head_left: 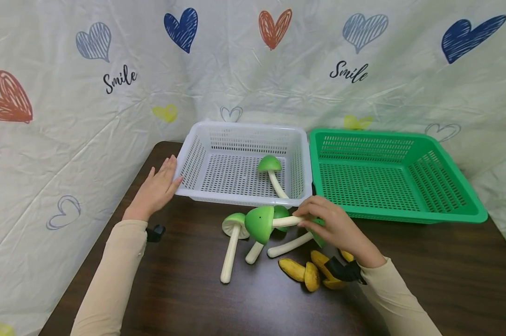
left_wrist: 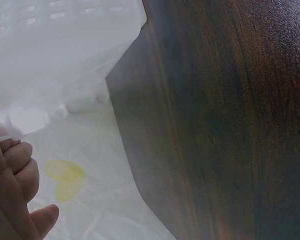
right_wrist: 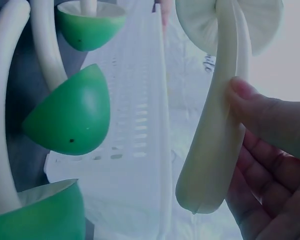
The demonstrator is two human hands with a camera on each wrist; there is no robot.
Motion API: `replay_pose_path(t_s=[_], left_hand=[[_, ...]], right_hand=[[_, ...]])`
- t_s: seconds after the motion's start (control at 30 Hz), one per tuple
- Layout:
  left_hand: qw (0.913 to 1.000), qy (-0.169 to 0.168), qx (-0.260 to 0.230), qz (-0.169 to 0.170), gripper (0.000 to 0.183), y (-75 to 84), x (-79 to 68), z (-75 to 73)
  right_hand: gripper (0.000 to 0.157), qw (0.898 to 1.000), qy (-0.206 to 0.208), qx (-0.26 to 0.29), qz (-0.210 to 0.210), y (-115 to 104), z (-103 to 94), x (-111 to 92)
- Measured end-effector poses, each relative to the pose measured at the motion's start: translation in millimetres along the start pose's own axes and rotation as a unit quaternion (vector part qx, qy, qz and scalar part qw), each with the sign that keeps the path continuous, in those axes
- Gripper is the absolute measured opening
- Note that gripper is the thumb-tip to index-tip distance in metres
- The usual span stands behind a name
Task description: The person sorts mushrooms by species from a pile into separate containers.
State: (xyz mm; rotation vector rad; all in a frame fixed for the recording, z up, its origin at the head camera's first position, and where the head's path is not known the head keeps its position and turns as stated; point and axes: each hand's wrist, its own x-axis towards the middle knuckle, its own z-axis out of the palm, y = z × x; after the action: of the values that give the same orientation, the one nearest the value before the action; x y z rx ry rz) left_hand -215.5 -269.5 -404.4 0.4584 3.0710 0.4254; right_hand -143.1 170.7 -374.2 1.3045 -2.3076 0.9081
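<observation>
My right hand [head_left: 330,226] pinches the pale stem of a green-capped toy mushroom [head_left: 259,223] between thumb and fingers. It is held sideways above the table, just in front of the white basket [head_left: 236,197], with its cap pointing left. In the right wrist view the thumb presses on the stem [right_wrist: 210,150]. My left hand [head_left: 154,191] rests against the left rim of that basket, fingers extended along it. One green mushroom [head_left: 269,164] lies inside the basket. Three more green mushrooms [head_left: 232,254] lie on the table under and beside the held one, partly hidden.
An empty green basket [head_left: 404,214] stands right of the white one. Several yellow-brown toy mushrooms [head_left: 292,269] lie near my right wrist, partly covered by its black strap [head_left: 347,270]. Behind the dark wooden table [head_left: 185,289] hangs a white cloth [head_left: 236,60] with printed hearts.
</observation>
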Motion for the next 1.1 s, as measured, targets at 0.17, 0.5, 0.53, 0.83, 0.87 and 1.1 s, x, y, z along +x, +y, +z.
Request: replay_pose_path(t_s=[0.17,0.5,0.53,0.83,0.87,1.1], left_hand=[[1.0,0.001,0.001,0.002,0.067,-1.0,-0.8,0.8],[1.0,0.003,-0.001,0.002,0.067,-0.9,-0.4,0.7],[1.0,0.004,-0.002,0.001,0.067,-0.7,-0.4,0.8],[1.0,0.003,-0.001,0.002,0.066,-0.9,0.4,0.9],[1.0,0.003,0.0,0.002,0.066,-1.0,0.4,1.0],[1.0,0.008,0.001,0.005,0.067,-1.3,0.6,1.7]], right_hand=[[0.015,1.0,0.009,-0.008,-0.002,3,-0.2,7],[0.031,1.0,0.012,-0.004,0.024,6,0.5,20],[0.031,1.0,0.012,-0.003,0.028,6,0.7,21],[0.024,0.997,0.023,0.002,0.068,18,7.9,35],[0.023,0.997,0.024,0.007,0.072,20,9.7,37],[0.018,0.995,0.006,0.018,0.096,32,25.9,47]])
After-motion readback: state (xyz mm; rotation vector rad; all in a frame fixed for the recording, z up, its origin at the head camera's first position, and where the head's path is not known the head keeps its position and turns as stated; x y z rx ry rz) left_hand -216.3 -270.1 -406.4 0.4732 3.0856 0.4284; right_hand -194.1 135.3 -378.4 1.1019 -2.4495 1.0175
